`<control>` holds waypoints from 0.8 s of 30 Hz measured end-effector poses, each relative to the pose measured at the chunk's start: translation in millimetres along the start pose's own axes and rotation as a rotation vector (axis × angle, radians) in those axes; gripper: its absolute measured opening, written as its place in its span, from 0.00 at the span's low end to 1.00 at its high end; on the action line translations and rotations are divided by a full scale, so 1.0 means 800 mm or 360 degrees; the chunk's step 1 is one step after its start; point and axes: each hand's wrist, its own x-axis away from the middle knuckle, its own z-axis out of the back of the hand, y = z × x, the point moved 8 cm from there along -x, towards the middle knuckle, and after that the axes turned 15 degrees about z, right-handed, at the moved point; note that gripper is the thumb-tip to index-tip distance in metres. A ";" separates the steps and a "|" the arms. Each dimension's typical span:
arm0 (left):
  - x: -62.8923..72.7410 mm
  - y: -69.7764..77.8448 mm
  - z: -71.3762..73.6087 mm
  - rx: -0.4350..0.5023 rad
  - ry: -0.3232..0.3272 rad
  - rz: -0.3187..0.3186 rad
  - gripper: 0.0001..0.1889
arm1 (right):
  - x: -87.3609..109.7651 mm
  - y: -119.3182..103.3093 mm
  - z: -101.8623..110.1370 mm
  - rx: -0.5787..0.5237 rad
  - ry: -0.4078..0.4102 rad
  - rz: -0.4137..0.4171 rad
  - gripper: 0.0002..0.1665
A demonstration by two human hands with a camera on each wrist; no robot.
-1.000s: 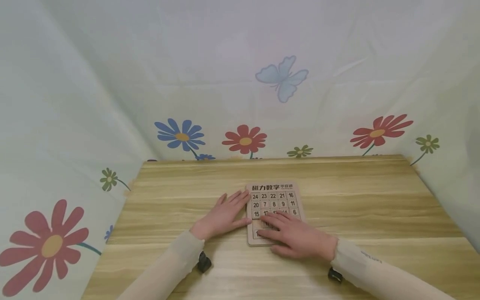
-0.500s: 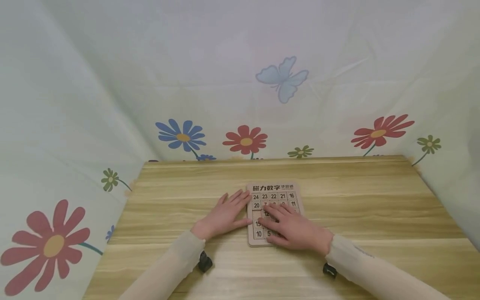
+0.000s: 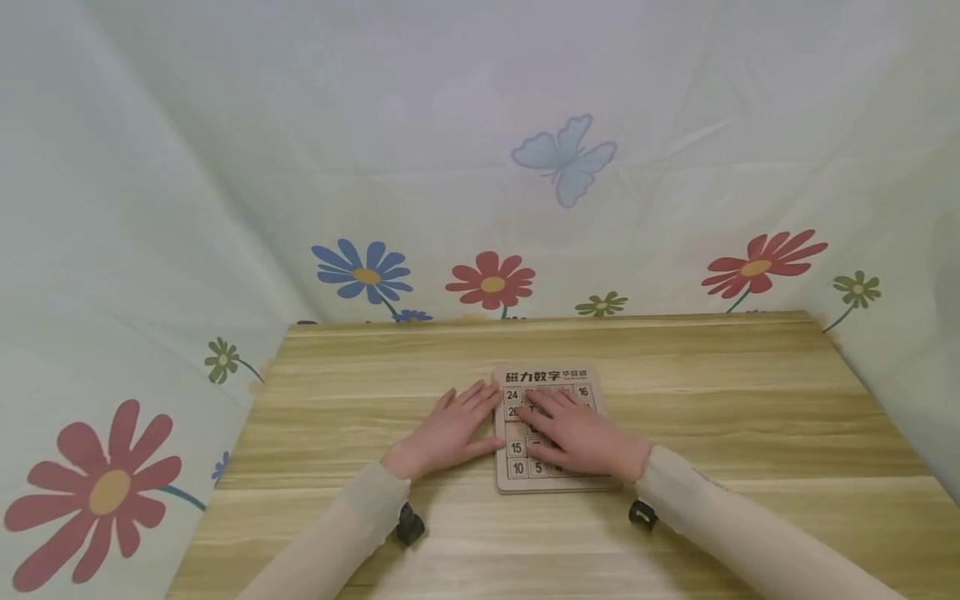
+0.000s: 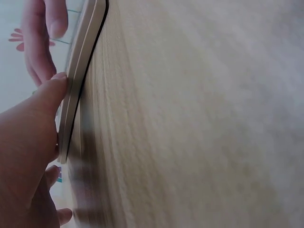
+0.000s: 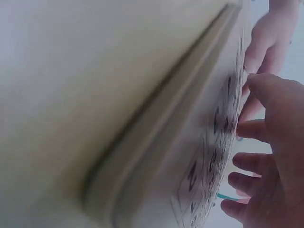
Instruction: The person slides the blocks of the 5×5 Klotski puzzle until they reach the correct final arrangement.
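Observation:
A wooden sliding number puzzle [image 3: 502, 477] lies flat on the table, its printed heading at the far side. The bare slot [image 3: 514, 431] is in the left column, between the 20 tile [image 3: 512, 412] and the 15 tile [image 3: 516, 448]. My left hand [image 3: 442, 435] rests along the puzzle's left edge, fingers extended, with the thumb [image 4: 56, 90] touching the rim. Over the tiles my right hand [image 3: 588, 435] lies with fingers spread, its index fingertip right at the 20 tile. It hides much of the middle and right columns.
The wood-grain table [image 3: 360, 358] extends around the puzzle on all sides. Behind it hangs a pale curtain [image 3: 420, 150] printed with flowers and a butterfly. Dark devices are strapped at both wrists, the left wrist device [image 3: 409, 525] among them.
The 15 tile has slid one place toward the person, so the bare slot is one row farther up. My right hand has moved toward the puzzle's far side. The left hand stays put.

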 end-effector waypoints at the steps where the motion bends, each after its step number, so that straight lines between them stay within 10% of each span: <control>1: 0.000 0.000 0.000 0.0001 -0.0004 0.0002 0.43 | -0.002 0.003 0.000 0.0013 -0.0012 -0.0006 0.36; 24: -0.004 -0.002 -0.001 0.0021 -0.0018 -0.0007 0.44 | -0.016 0.026 0.006 0.0027 -0.0016 -0.0096 0.37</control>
